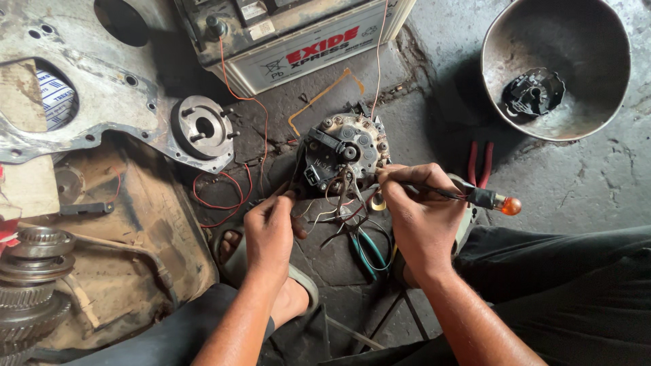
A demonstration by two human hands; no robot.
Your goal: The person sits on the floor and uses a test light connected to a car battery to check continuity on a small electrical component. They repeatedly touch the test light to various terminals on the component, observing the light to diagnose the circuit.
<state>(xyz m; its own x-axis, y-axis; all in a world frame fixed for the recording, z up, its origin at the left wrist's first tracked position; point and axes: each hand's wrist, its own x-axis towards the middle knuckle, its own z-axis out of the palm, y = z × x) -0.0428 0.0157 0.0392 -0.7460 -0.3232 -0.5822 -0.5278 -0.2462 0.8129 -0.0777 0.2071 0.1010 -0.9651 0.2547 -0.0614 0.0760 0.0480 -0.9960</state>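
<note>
1. Alternator [342,152] sits on the concrete floor [583,183] at scene centre, rear cover up, loose wires [339,217] spilling from its near side
2. Left hand [269,230] rests at the alternator's near-left edge, fingers curled in against the housing and the wires; whether it pinches a wire I cannot tell
3. Right hand [415,210] closed narrow on a thin dark probe lead [434,192], fingertips just at the alternator's near-right edge
4. Lead runs right to a small socket with an amber bulb [510,205], hanging just right of the right hand
5. Red-handled pliers [480,163] lie on the floor just beyond the bulb
6. Battery [298,34] stands far centre; a thin red wire [261,115] trails from its terminal down towards the alternator
7. Metal bowl [556,64] far right, a dark part [534,91] lying inside
8. Grey metal plate [102,88] with a round flange [203,127] far left; gears [30,271] stacked near left
9. Sandalled foot [234,247] just below the left hand
</note>
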